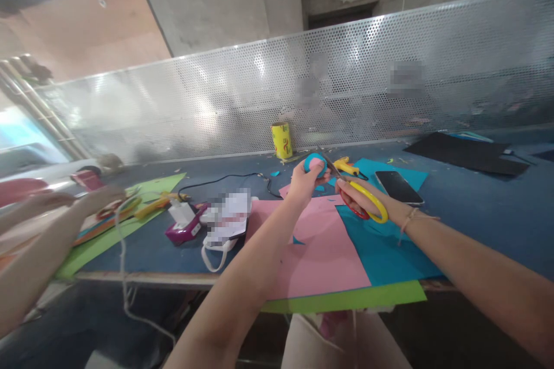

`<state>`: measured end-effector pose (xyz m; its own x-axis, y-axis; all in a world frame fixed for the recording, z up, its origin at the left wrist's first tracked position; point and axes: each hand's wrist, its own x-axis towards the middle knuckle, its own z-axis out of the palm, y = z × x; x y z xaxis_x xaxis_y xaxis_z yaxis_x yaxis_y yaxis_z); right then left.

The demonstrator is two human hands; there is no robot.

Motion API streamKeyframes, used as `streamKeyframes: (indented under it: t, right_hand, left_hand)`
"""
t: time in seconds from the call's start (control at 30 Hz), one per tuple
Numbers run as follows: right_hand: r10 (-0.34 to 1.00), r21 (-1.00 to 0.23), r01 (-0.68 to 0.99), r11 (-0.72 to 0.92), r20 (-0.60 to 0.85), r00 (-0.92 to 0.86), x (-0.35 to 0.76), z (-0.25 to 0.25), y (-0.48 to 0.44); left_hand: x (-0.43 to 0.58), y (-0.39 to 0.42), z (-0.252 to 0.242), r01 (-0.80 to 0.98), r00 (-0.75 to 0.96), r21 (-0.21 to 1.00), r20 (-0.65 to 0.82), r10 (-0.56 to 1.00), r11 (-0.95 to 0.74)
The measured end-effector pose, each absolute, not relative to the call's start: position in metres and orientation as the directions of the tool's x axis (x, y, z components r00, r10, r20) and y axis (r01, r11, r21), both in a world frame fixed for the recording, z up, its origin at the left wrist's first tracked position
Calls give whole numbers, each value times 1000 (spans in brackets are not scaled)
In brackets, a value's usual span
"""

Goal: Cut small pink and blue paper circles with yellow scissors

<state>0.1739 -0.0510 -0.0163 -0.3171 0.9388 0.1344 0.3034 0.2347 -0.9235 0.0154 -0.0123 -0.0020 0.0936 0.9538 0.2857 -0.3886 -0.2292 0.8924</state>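
Between the fingers of my left hand [300,179] is a small rounded piece of blue and pink paper [315,165]. My right hand [357,193] grips scissors with yellow and red handles [375,202], and their blades point up and left, close to the paper piece. Whether the blades touch it I cannot tell. Below both hands lie a pink sheet [320,253], a blue sheet [389,253] and the edge of a green sheet [346,298]. A small blue scrap [298,240] rests on the pink sheet.
A phone [398,187] lies right of my hand, near a yellow glue gun [346,166]. Behind stands a yellow roll [282,140] by the perforated metal screen [225,98]. Leftward are a purple power socket [186,230], cables and a co-worker's arms [47,242]. Black sheets [463,153] lie far right.
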Motion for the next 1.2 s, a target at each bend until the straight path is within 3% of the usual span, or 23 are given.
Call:
streamKeyframes:
  t: [0.9, 1.0, 1.2]
  right_hand:
    - [961, -932, 284, 225, 164, -223, 175, -13, -48]
    - [957, -929, 306, 209, 129, -261, 177, -13, -49]
    - [898, -895, 300, 331, 200, -393, 180, -10, -51]
  left_hand:
    - [12, -12, 2, -485, 84, 859, 231, 969, -163]
    - [11, -12, 2, -487, 60, 860, 210, 976, -155]
    - [11, -11, 2, -489, 30, 858, 194, 980, -155]
